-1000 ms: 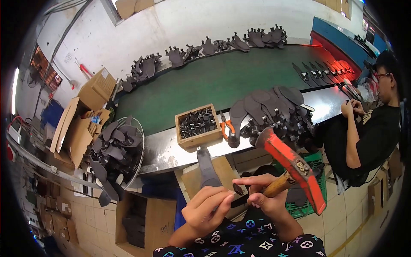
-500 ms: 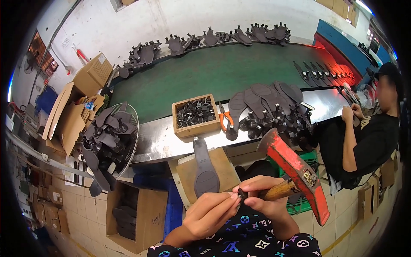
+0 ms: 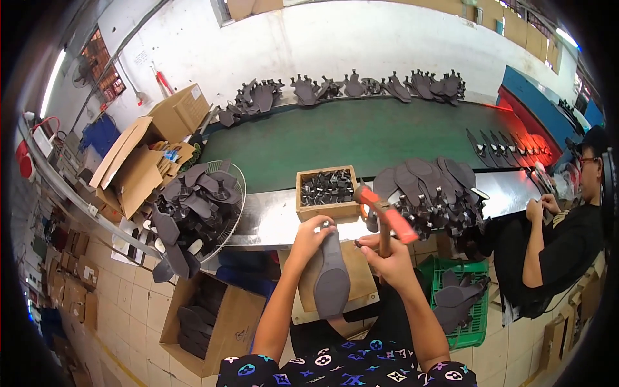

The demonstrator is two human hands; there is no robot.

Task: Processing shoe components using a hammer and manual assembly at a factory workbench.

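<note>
A dark grey shoe sole [image 3: 333,284] lies lengthwise over a tan board [image 3: 362,274] in front of me, its wide end toward me. My left hand [image 3: 311,240] is closed at the sole's narrow far end, where a small shiny piece shows by the fingertips. My right hand [image 3: 392,263] grips the wooden handle of a hammer [image 3: 394,222], its red head raised above the hand. A small black piece [image 3: 358,244] sticks out at the right hand's fingertips, just right of the sole.
Beyond my hands stands a wooden box [image 3: 329,211] of small black parts. Piled soles [image 3: 419,177] lie to its right; a wire basket [image 3: 240,213] of soles is at left. A green conveyor belt [image 3: 335,142] runs behind. A co-worker [image 3: 541,238] sits at right.
My hands have separated and moved forward. The left has gone to the sole's narrow end; the right carries the hammer, now more upright, and the small black piece. The view has shifted.
</note>
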